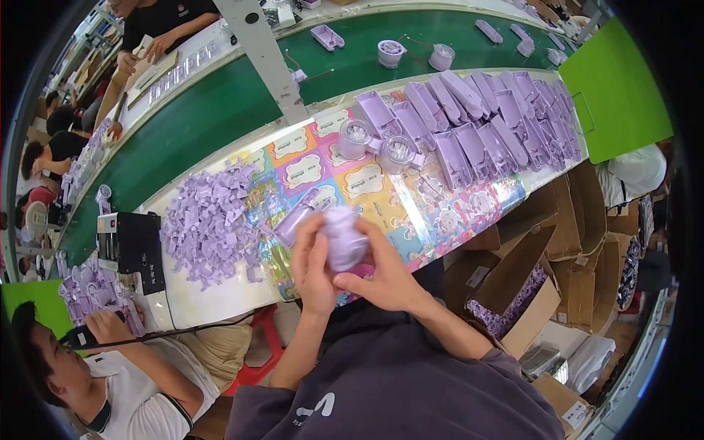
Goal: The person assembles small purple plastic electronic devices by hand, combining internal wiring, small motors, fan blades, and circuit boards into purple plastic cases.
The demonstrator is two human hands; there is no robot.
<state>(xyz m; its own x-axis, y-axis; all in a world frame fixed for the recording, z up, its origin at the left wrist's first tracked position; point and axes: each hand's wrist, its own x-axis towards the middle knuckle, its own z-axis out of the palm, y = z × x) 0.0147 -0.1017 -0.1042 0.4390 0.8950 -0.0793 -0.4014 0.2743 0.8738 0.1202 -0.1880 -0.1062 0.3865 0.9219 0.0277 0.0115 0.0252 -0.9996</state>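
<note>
Between my two hands is a rounded lilac plastic part (345, 236), raised over the near edge of the table and smeared by motion. My left hand (314, 268) grips it from the left, and my right hand (385, 273) closes on it from the right with the thumb low. Just behind my left hand lies an open lilac shell (295, 222) on the colourful printed sheet. Farther off, two round lilac cups with clear rims, one a round cup (397, 152) and one a second cup (355, 138), stand near the long shells.
A heap of small lilac pieces (209, 220) covers the table's left. Long lilac shells (488, 121) fill the right. A green conveyor (220, 117) runs behind, past a metal post (268, 59). At left, a co-worker (139, 367) holds a dark tool beside a black box (141, 253). Cartons (528, 308) stand right.
</note>
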